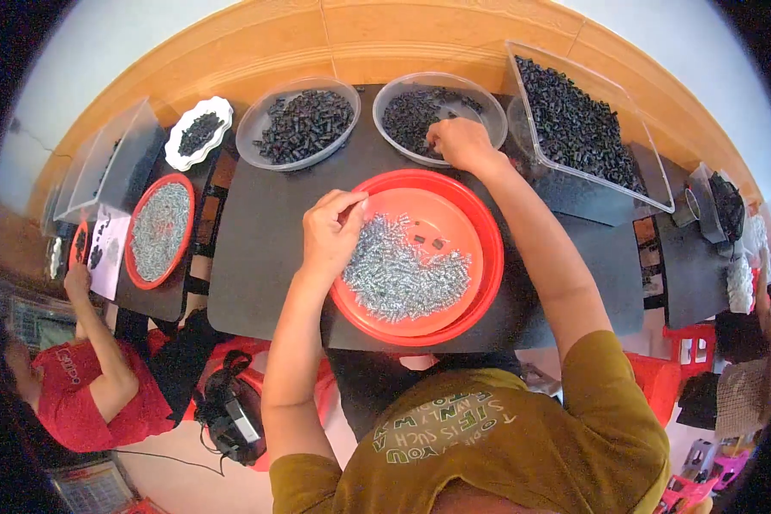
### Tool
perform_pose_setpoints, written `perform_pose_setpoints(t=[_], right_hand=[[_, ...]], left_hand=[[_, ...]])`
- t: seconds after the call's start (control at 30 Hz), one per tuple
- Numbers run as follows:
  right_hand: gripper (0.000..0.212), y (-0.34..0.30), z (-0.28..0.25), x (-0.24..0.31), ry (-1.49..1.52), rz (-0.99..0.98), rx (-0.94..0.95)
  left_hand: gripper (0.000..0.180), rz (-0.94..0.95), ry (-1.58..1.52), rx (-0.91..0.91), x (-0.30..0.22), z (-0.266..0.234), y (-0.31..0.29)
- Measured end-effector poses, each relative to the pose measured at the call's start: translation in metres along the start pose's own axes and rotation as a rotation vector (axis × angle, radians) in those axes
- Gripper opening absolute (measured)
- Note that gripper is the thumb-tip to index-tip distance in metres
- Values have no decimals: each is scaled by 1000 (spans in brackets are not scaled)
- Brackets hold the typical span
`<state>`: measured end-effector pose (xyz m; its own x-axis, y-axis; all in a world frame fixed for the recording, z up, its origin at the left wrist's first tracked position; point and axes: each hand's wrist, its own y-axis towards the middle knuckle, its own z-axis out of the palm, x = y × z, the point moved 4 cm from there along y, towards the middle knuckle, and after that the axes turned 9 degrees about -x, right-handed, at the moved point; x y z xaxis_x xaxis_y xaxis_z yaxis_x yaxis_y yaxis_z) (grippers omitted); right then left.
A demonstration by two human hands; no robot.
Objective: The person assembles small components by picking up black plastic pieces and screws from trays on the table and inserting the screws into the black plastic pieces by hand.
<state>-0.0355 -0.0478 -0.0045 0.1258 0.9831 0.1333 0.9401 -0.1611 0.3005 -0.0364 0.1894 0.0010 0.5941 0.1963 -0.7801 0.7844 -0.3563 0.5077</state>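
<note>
My left hand (332, 231) hovers over the left rim of a red basin (491, 257), its thumb and fingers pinched together. Whatever is between those fingertips is too small to make out. In the basin lies a heap of small silvery metal pieces (403, 278), which look like springs, with a few dark bits on the bare part behind them. My right hand (464, 144) reaches to the front right of a clear round bowl (385, 90) of small black parts (409, 116). Its fingers are curled together, and what they grip is hidden.
A second clear bowl (307, 124) of larger black pieces stands at the back left. On the right, a tilted clear bin (578, 128) is full of black parts. Left of my table are a white dish (200, 134) and a red tray (160, 231). Other people sit at both sides.
</note>
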Motion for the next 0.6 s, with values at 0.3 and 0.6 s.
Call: perform_pose_setpoints(t=[0.3,0.6], right_hand=[[15,19,2,0,24,137,-52],[14,43,19,-2,-4,39,-211]], left_hand=[[10,32,8,-7,5,-3,0],[9,68,-2,-22,4,0,-1]])
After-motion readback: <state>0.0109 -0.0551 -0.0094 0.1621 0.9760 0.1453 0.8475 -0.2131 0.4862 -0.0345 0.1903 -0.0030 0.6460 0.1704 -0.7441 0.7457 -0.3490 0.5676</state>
